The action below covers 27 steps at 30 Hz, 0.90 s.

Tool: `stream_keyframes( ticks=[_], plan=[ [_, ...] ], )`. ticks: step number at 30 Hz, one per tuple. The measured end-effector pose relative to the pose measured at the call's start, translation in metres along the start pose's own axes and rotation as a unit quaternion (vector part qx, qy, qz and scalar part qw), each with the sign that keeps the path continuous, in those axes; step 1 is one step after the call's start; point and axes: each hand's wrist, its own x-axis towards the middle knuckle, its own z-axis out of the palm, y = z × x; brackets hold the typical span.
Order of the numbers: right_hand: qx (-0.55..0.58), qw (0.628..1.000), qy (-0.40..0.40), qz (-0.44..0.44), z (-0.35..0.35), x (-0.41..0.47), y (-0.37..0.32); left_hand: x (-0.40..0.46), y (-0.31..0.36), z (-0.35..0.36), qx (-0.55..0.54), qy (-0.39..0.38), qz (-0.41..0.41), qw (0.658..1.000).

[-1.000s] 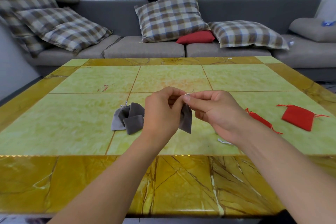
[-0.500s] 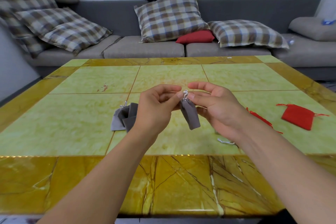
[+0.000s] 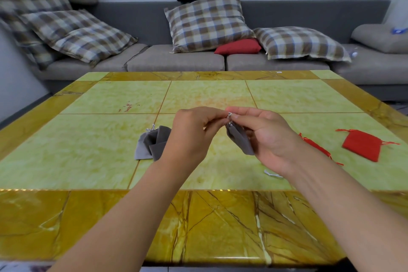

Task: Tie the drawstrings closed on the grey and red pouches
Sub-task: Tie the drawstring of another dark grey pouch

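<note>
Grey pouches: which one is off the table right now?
The grey pouch hanging between the left hand and right hand, which pinch its drawstring. The other grey pouches lie in a heap on the table.

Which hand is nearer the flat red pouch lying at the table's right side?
Right. The right hand is in mid-table, left of the red pouch, pinching a grey pouch's drawstring; the left hand is farther left.

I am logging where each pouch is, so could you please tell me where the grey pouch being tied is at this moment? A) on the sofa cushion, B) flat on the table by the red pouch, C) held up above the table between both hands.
C: the grey pouch hangs above the table, its drawstring pinched between the left hand and right hand.
</note>
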Motion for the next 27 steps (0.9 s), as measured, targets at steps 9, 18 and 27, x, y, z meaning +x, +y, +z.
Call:
stream_keyframes(
  ticks=[9, 18, 27],
  plan=[
    [0.044, 0.994, -0.002, 0.101, -0.006, 0.002, -0.004, -0.006, 0.003, 0.007, 0.061, -0.013, 0.042, 0.997],
    [0.108, 0.988, -0.056, 0.097, -0.005, -0.003, -0.009, -0.003, 0.014, 0.010, 0.015, 0.005, -0.032, 0.999],
    [0.077, 0.996, -0.040, 0.000, -0.002, 0.001, -0.007, -0.004, 0.018, 0.012, -0.177, 0.043, -0.210, 0.961]
  ],
)
